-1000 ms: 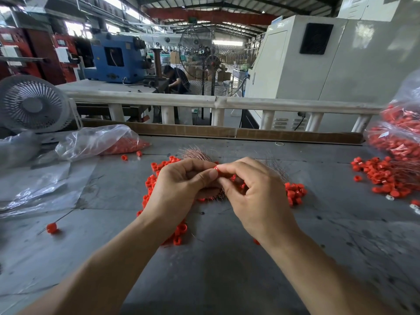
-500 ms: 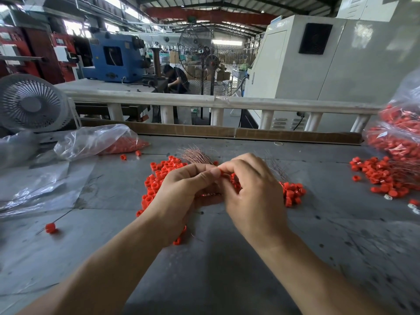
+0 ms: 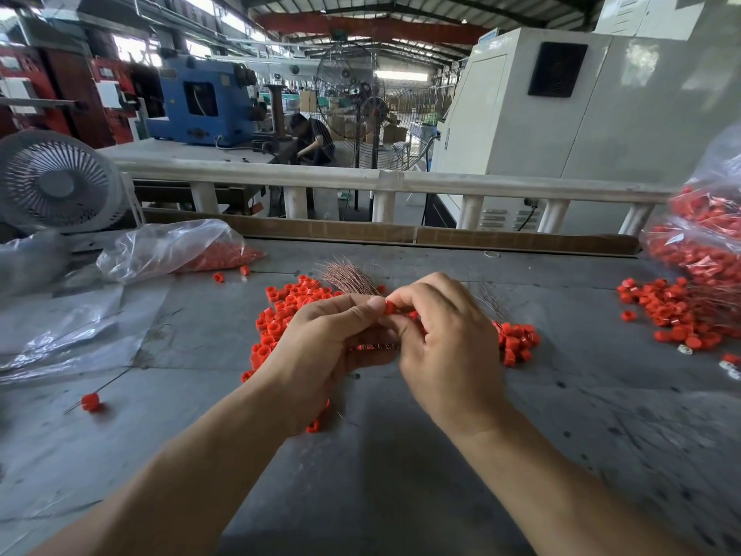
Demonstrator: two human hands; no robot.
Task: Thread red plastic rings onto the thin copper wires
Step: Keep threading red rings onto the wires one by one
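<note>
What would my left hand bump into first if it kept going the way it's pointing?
Probably the right hand: the left hand points right, its thumb already meeting the red ring pinched there. Depth is unclear.

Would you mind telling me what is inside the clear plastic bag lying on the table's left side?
The clear plastic bag holds red rings bunched toward its right end. Crumpled, glaring plastic hides whether its left part holds anything.

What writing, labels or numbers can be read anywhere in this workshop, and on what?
None can be read.
Blue machine: a small yellow sticker and a plate, too blurred to read.
Red cabinets: white panels, no legible text.
White cabinet: a small blue label at its top corner, too small to read.
</note>
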